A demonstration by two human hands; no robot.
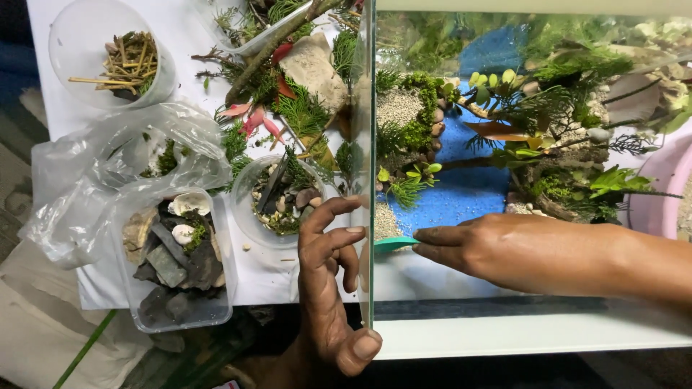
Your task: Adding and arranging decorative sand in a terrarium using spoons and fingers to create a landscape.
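While the left hand [328, 288] rests against the outside of the glass tank [366, 180], its fingers are spread and bent a little, with the fingertips touching the glass wall and the thumb at the lower corner. It holds nothing. The right hand [504, 252] reaches inside the tank from the right; its fingers are pressed together and they pinch a small green flat tool [393, 244], which lies low over the pale sand near the glass wall. Just behind the tool there is a strip of blue gravel [461, 194], and around it stand moss, small green plants and pieces of wood.

On the white table [50, 21] outside the tank, near the left hand, there is a round clear cup with pebbles and moss [282, 198]. Further left stands a square clear container with dark stones and shells [176, 259], beside it a crumpled plastic bag [108, 166], and above a cup with dry sticks [115, 61].
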